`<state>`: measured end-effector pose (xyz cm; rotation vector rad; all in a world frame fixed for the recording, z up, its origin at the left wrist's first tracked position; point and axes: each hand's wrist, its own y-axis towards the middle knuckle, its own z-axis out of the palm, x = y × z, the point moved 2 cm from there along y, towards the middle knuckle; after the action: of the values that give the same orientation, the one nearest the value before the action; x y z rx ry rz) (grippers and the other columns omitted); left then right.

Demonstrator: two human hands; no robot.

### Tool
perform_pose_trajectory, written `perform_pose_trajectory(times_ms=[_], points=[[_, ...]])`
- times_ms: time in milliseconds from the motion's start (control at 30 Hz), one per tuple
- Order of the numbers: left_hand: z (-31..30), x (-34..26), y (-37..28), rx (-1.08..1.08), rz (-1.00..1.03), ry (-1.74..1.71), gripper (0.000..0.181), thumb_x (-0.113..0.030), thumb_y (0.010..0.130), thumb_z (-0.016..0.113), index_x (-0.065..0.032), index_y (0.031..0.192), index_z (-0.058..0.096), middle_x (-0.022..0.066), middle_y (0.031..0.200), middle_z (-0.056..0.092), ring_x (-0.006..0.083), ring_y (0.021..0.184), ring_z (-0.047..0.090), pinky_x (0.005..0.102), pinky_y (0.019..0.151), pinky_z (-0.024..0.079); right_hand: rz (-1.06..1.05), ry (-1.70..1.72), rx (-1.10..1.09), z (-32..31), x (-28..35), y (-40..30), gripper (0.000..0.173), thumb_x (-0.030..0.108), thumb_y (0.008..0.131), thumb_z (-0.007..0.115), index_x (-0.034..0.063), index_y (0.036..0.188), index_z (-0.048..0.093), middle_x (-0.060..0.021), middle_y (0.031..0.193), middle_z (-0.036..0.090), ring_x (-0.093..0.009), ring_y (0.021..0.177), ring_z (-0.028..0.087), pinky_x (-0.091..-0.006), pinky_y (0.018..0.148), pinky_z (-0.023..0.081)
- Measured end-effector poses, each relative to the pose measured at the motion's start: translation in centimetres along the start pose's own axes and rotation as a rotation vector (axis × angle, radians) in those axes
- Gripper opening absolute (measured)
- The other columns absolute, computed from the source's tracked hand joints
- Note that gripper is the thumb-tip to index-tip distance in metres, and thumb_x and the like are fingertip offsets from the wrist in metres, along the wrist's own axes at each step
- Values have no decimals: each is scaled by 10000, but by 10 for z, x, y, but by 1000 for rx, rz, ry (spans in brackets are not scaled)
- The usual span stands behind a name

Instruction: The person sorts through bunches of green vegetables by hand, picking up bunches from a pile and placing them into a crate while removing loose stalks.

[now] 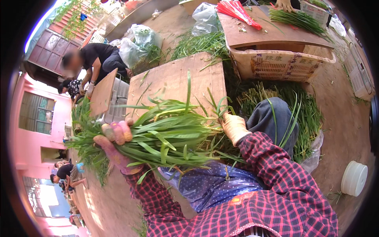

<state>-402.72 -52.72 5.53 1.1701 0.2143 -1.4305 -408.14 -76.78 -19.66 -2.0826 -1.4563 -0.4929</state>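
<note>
My left hand, in a pink and purple glove, is closed around the leafy part of a large bundle of long green leaves, likely garlic chives. The bundle lies across in front of me, over my lap and the near edge of a wooden board. At its stem end, my right hand, in a pale glove, pinches a few stems and loose leaves. The fingertips of my right hand are partly hidden by the leaves. A blue dotted apron covers my lap.
More cut greens are heaped beside my knee. A plastic crate carries a board with red ties and another bundle, under a co-worker's hand. A white tub stands at right. Co-workers bend over at left, near a second board.
</note>
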Motion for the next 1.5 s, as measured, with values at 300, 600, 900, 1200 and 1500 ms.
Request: perform_pose_trajectory(times_ms=[300, 600, 900, 1200, 1500], points=[[12, -22, -10, 184, -30, -312, 394, -466, 933, 534, -196, 687, 387, -92, 582, 419, 75, 572, 427, 340, 850, 384, -239, -863, 459, 50, -56, 25, 268, 222, 864, 563, 91, 1088, 632, -170, 988, 676, -353, 947, 644, -421, 820, 508], [28, -14, -8, 700, -140, -307, 320, -436, 945, 538, -171, 779, 471, -72, 552, 557, 89, 491, 541, 340, 837, 419, -399, 706, 629, -90, 77, -19, 731, 443, 875, 607, -6, 1397, 361, -176, 1261, 554, -240, 1159, 522, -330, 990, 400], [48, -37, -18, 627, -194, -221, 360, -431, 955, 518, -149, 731, 507, -33, 562, 582, 128, 489, 557, 346, 806, 443, -441, 212, 153, -12, 69, -26, 197, 203, 862, 521, 42, 950, 594, -206, 786, 654, -377, 759, 643, -472, 697, 508], [37, -67, -26, 526, -180, -188, 256, -357, 954, 542, -142, 826, 494, 2, 608, 586, 146, 575, 590, 332, 787, 455, -234, -226, 287, 52, -4, -15, 161, 133, 824, 530, 48, 955, 569, -176, 765, 665, -354, 762, 664, -461, 677, 513], [31, -48, -23, 140, -283, -391, 342, -379, 962, 521, -147, 721, 449, -22, 621, 488, 133, 598, 483, 307, 808, 422, -248, 285, -23, -85, 86, -22, 350, 275, 885, 579, 61, 1159, 621, -168, 1070, 666, -287, 979, 649, -401, 856, 501]])
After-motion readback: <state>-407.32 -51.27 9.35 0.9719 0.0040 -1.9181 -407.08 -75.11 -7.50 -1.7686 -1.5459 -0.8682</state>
